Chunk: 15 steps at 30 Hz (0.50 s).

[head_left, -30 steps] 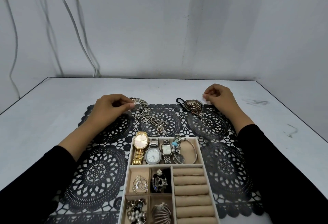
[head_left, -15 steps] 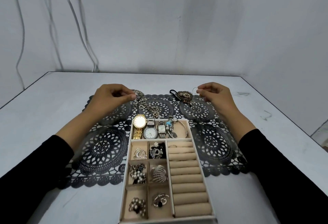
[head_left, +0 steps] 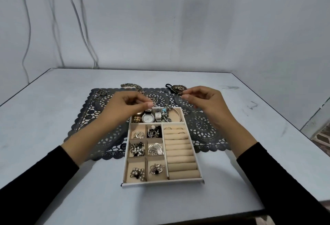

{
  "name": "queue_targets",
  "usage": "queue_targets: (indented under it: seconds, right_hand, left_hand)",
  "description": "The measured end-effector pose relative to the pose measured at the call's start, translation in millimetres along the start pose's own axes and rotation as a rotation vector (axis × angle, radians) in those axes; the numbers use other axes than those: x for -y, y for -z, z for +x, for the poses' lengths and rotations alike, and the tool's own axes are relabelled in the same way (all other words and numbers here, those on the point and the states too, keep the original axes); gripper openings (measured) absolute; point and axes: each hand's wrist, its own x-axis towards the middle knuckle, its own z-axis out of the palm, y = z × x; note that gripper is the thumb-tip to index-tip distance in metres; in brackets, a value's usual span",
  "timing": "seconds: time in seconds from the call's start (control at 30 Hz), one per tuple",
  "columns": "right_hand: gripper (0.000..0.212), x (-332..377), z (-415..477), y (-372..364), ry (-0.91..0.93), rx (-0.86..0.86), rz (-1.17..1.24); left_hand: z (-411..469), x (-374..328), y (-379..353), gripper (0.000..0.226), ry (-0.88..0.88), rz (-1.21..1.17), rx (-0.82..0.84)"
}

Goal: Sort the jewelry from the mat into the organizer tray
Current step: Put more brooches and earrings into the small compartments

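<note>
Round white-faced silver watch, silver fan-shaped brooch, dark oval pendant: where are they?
Round white-faced silver watch [head_left: 148, 117]: head view, centre of dial.
Silver fan-shaped brooch [head_left: 155, 149]: head view, middle of ribs.
Dark oval pendant [head_left: 177, 88]: head view, pendant face.

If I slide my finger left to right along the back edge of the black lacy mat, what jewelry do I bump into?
Little pile of rings → chunky chain → round pendant on a black cord.

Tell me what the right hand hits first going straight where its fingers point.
The right hand points left: probably the left hand first; the oval pendant lies close beyond that line, depth unclear.
</note>
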Motion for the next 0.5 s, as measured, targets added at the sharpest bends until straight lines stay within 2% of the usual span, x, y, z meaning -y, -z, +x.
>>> queue_targets:
  seconds: [0.13,0.5]
  right_hand:
    - [0.014,0.2,-21.6,-0.5,0.044,0.056,-0.04]
    - [0.008,-6.9,-62.0,8.0,-0.002,0.26,-0.144]
  left_hand:
    - [-18.8,-3.6,-14.4,0.018,0.028,-0.135,0.037]
    - [-33.4,-8.8,-31.6,0.013,-0.073,0.03,0.03]
